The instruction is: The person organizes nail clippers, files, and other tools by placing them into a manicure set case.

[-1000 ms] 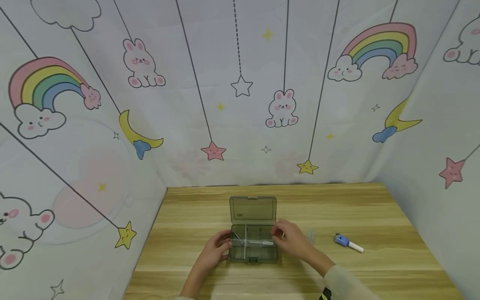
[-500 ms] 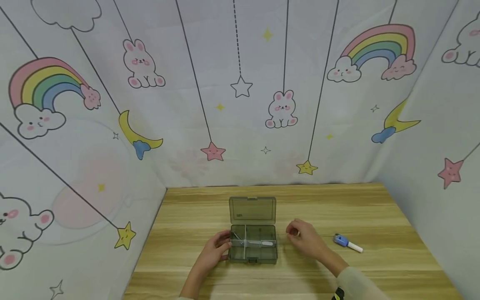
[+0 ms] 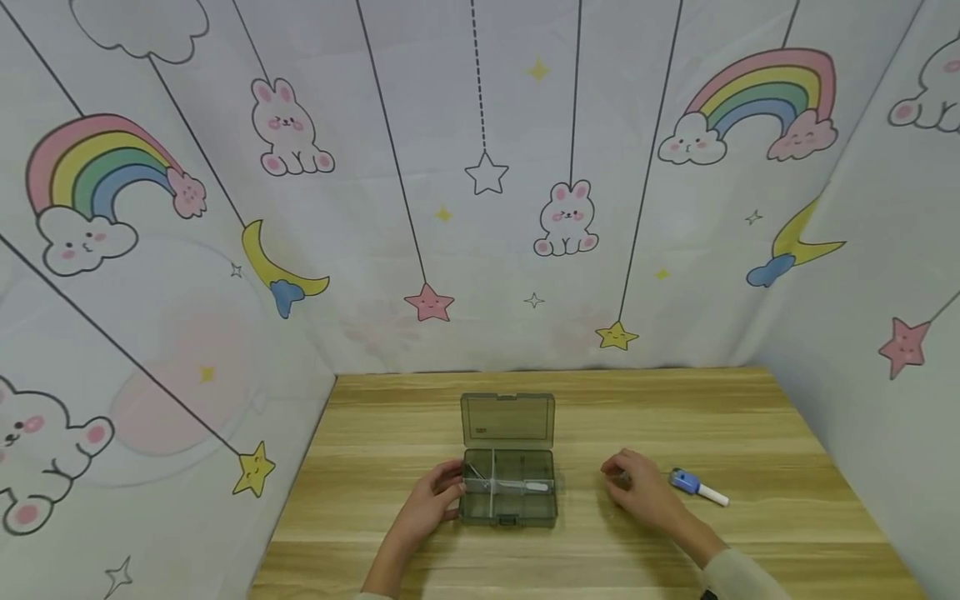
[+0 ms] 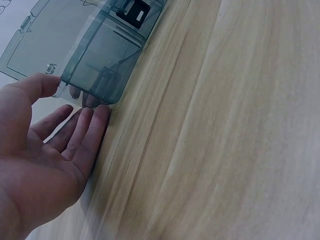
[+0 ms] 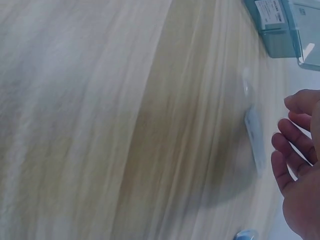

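A dark translucent compartment box [image 3: 522, 506] stands with its lid [image 3: 507, 419] raised at the back. Inside it lie a slim metal piece [image 3: 476, 473] at the left and a long white-ended tool [image 3: 536, 487] along the middle divider. My left hand [image 3: 423, 504] rests on the box's left end, thumb at the rim and fairly straight fingers [image 4: 87, 135] by the end wall. To the right of the box, my right hand [image 3: 639, 492] hovers with loosely curled fingers [image 5: 281, 172] holding nothing, close beside a clear plastic piece [image 5: 255, 137] on the table.
Another small clear piece [image 5: 246, 82] lies between the box and the right hand. Right of that hand is a blue object with a white handle [image 3: 697, 487]. The wooden table [image 3: 390, 408] ends at a printed cloth backdrop [image 3: 375, 208], with cloth on both sides too.
My right hand has drawn back rightward from the box's right edge to above the clear plastic piece. My left hand and the box have stayed in place.
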Tool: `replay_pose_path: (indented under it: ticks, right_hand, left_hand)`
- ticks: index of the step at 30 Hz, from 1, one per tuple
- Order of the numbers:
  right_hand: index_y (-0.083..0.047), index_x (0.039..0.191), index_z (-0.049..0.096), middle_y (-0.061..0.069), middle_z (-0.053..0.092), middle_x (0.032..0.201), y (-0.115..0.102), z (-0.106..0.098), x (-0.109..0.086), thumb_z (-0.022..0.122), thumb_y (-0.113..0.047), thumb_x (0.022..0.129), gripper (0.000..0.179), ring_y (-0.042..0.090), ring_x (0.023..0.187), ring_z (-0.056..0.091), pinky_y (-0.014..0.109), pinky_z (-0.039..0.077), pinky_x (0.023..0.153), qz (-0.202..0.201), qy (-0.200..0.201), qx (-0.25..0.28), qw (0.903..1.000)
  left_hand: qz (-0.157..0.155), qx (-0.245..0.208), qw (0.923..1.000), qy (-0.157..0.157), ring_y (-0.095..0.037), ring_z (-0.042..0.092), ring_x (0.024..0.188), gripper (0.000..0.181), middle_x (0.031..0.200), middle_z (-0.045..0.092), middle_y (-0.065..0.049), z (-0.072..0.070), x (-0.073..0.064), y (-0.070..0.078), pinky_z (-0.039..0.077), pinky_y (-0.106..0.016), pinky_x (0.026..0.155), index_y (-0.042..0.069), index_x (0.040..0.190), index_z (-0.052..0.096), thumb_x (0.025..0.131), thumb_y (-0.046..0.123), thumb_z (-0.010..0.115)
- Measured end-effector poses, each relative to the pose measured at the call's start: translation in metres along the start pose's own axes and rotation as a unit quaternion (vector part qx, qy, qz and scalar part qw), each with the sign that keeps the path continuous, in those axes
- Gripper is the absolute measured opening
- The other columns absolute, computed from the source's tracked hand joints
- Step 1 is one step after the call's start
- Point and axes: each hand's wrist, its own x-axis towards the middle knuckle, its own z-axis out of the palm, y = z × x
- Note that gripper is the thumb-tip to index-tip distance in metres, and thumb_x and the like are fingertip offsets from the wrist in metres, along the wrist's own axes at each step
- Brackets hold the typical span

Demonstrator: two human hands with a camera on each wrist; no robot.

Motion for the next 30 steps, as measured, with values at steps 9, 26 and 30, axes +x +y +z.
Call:
replay_pose_path:
  ticks: [9, 26, 30]
  right_hand:
    - [-0.013, 0.095, 0.075, -0.006, 0.069, 0.094, 0.011, -0.007, -0.013, 0.089, -0.004, 0.081, 0.022, 0.017, 0.090, 0.066, 0.040, 0.057, 0.081, -0.022, 0.040, -0.041, 0.9981]
    - [-0.013, 0.102, 0.077, -0.004, 0.070, 0.107, 0.015, -0.013, -0.016, 0.089, -0.007, 0.084, 0.023, 0.026, 0.106, 0.067, 0.052, 0.056, 0.095, 0.017, -0.009, -0.057, 0.9982]
    - [-0.013, 0.104, 0.077, -0.003, 0.070, 0.110, 0.017, -0.014, -0.017, 0.089, -0.009, 0.085, 0.023, 0.027, 0.109, 0.066, 0.053, 0.055, 0.097, 0.019, -0.014, -0.063, 0.9978]
  left_hand:
    - [0.001, -0.008, 1.0000, 0.003, -0.043, 0.051, 0.140, 0.055, 0.151, 0.050, -0.032, 0.001, -0.001, 0.000, 0.061, -0.045, 0.090, -0.005, 0.156, 0.043, 0.108, 0.015, 0.061]
    - [-0.003, -0.005, 1.0000, 0.001, -0.041, 0.052, 0.139, 0.056, 0.151, 0.051, -0.031, -0.001, 0.000, -0.001, 0.061, -0.045, 0.089, -0.004, 0.156, 0.044, 0.108, 0.017, 0.062]
    - [-0.005, -0.002, 1.0000, 0.003, -0.041, 0.053, 0.138, 0.056, 0.151, 0.051, -0.031, 0.000, -0.001, 0.001, 0.061, -0.046, 0.089, -0.004, 0.156, 0.044, 0.107, 0.017, 0.063]
